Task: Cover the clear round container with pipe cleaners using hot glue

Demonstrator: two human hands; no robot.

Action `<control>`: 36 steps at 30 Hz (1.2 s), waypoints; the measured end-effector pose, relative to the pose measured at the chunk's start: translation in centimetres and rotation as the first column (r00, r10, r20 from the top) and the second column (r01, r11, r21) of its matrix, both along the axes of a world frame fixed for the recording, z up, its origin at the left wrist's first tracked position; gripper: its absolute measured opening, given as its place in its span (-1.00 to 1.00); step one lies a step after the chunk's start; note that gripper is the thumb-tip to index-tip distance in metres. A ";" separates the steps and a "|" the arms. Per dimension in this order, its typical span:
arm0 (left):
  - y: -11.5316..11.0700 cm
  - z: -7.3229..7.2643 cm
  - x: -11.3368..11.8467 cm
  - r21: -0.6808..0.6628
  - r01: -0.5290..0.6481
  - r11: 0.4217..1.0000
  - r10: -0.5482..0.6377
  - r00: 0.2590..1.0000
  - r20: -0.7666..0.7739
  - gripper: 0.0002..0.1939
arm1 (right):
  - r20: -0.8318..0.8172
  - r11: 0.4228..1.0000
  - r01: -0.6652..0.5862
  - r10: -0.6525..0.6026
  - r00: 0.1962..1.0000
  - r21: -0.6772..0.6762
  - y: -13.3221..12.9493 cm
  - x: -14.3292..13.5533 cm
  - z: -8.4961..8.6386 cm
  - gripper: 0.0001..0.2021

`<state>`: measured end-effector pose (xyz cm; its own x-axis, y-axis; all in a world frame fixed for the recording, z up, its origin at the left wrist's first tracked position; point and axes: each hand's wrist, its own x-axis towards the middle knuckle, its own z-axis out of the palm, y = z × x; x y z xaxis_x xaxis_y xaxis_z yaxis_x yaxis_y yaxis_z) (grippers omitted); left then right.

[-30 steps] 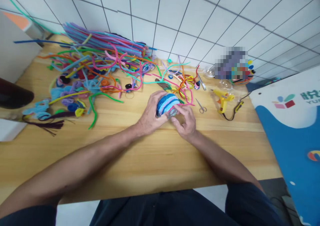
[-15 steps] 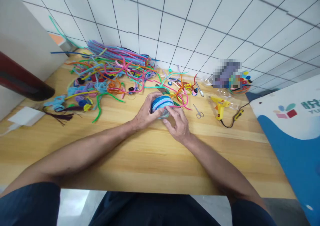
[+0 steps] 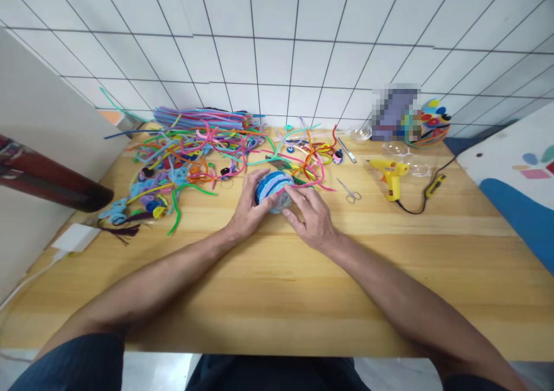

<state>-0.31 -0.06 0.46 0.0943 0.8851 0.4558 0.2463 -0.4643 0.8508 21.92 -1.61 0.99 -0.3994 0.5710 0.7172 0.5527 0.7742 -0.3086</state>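
Note:
Between my hands, over the middle of the wooden table, is a round ball (image 3: 273, 184) wrapped in bands of dark blue, light blue and lilac pipe cleaner. Its lower right part looks greyish and see-through. My left hand (image 3: 251, 207) is closed round the ball's left side, thumb across its front. The fingertips of my right hand (image 3: 312, 215) press on its right side, where a pink pipe cleaner (image 3: 318, 186) runs out to the right. Just beyond the hands lie tangled coloured pipe cleaners (image 3: 309, 154).
A bundle of pipe cleaners (image 3: 203, 118) lies against the tiled wall, with a loose heap (image 3: 168, 171) before it. To the right are small scissors (image 3: 350, 192), a yellow glue gun (image 3: 390, 177) with a cord, and a cutter knife (image 3: 346, 150). A white adapter (image 3: 75, 238) sits left.
The camera view has shifted and tilted a little. The ball has turned slightly in my hands, so more of its greyish part shows. Both hands keep hold of it.

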 end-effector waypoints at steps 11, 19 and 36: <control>0.1 0.1 -0.2 -0.040 0.045 0.998 -0.046 0.999 -0.008 -0.33 | 0.029 1.000 -0.020 0.020 0.999 -0.023 -0.3 0.0 -0.1 -0.26; -0.1 -0.2 0.0 -0.042 0.017 0.999 -0.015 0.999 0.028 -0.32 | 0.009 1.000 -0.003 0.003 1.000 0.016 -0.2 -0.1 0.1 -0.24; 0.8 -0.4 0.4 -0.123 -0.051 0.991 0.067 0.990 0.122 -0.33 | -0.416 0.925 0.209 -0.333 0.846 -0.317 3.3 4.8 5.3 -0.61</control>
